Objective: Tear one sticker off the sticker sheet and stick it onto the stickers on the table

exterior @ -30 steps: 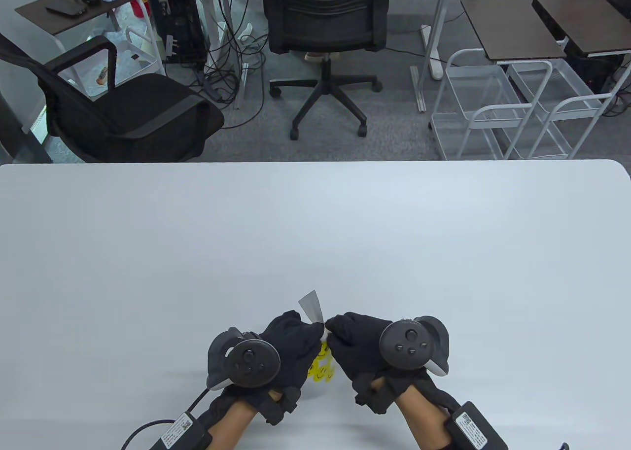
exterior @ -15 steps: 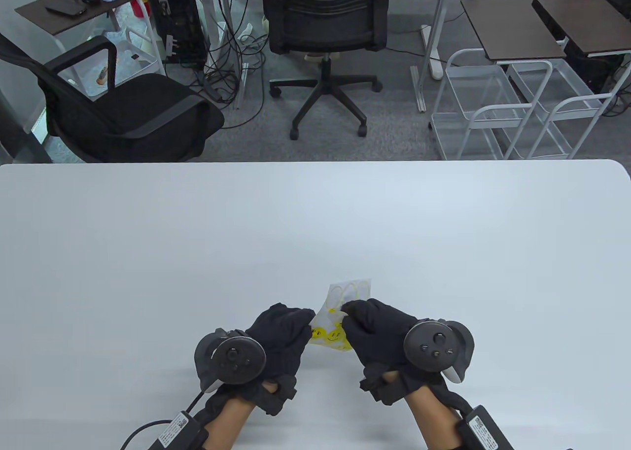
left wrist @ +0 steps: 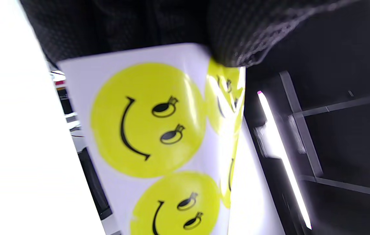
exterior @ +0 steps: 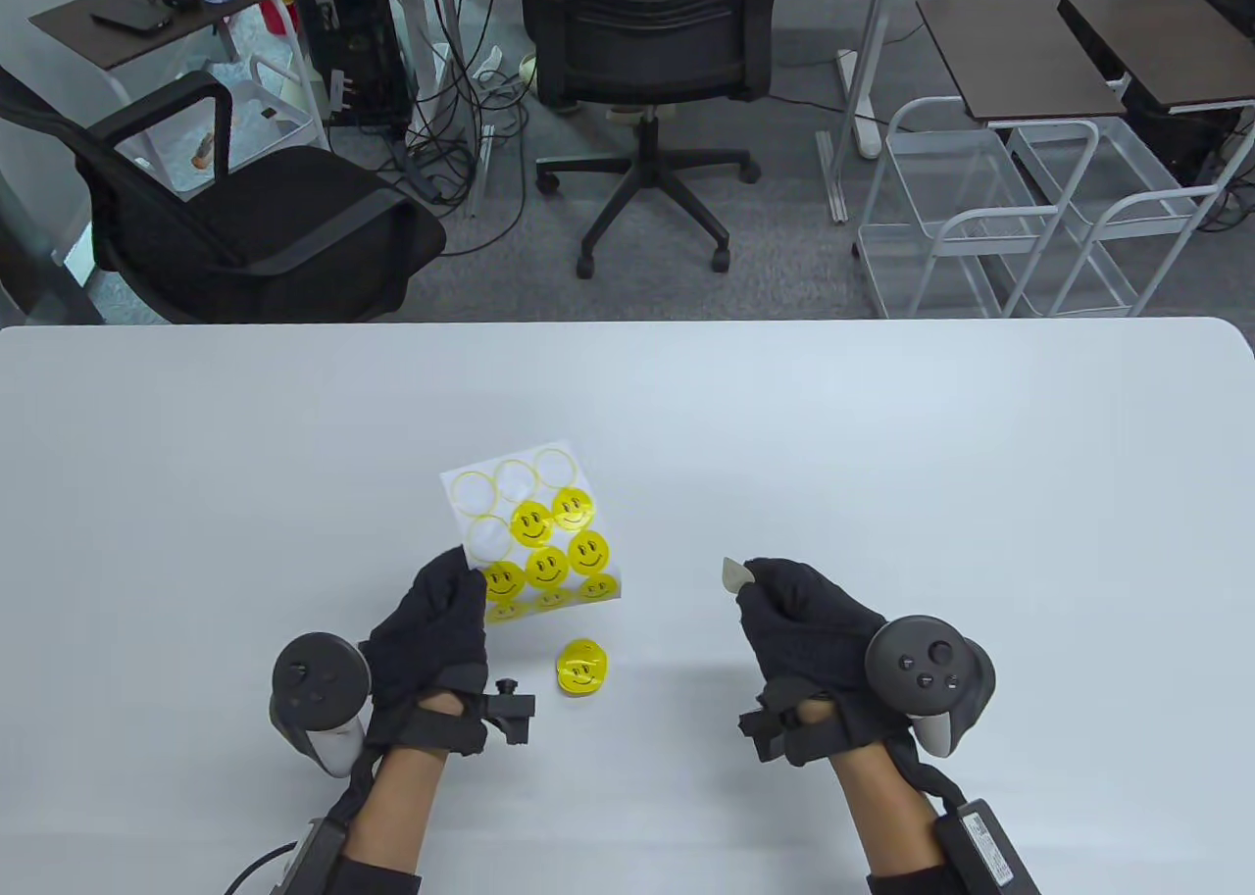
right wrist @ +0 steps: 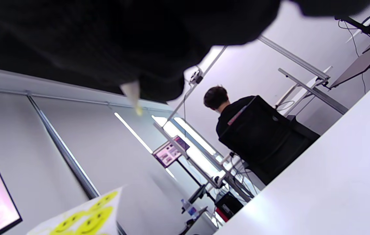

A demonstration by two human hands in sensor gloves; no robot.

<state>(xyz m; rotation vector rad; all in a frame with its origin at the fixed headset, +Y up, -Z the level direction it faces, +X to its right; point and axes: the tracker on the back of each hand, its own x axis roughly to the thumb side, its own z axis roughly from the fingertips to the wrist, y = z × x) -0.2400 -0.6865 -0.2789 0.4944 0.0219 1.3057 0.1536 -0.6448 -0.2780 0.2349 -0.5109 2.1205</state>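
My left hand point(exterior: 436, 630) grips the lower left corner of the sticker sheet point(exterior: 534, 532), a white sheet with yellow smiley stickers and several empty rings in its upper left. It fills the left wrist view point(left wrist: 149, 130). My right hand point(exterior: 799, 616) pinches one peeled sticker point(exterior: 733, 575), its pale back showing, held above the table right of the sheet. It shows edge-on in the right wrist view point(right wrist: 132, 94). A small pile of yellow smiley stickers point(exterior: 580, 667) lies on the white table point(exterior: 882, 444) between my hands.
The sheet's corner also shows in the right wrist view point(right wrist: 87, 215). Beyond the table's far edge stand black office chairs point(exterior: 647, 62), white wire carts point(exterior: 990, 219) and side tables.
My hands have moved apart. The left hand has carried the sheet up and left, face up. The right hand has pulled one sticker off to the right. The stickers on the table are now uncovered.
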